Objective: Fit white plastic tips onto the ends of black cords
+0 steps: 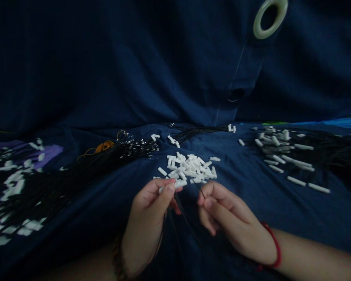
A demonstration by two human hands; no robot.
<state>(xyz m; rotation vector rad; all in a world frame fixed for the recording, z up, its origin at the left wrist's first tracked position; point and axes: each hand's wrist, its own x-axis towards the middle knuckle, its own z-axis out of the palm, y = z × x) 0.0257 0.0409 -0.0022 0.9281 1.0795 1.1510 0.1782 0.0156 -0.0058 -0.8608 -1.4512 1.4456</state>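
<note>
My left hand [152, 218] pinches a small white plastic connector housing [180, 183] between thumb and fingers. Thin black wires [185, 212] hang down from beside that grip. To the right, my right hand [232, 220] is closed in a pinch on a thin black wire [201, 190], its tip pointing up and left toward the housing. The two hands are a short gap apart. Just beyond them lies a loose pile of white connector housings [191, 166] on dark blue cloth [128, 183]. Whether the left-hand wires are attached to the held housing, I cannot tell.
Black wires with bare shiny ends [137, 148] lie at left, beside an orange cord [103, 147]. Wires with white housings [14, 183] spread over purple material [49, 154] at far left. More housed wires [280, 148] lie right. A pale ring [259, 23] hangs on the upright cloth.
</note>
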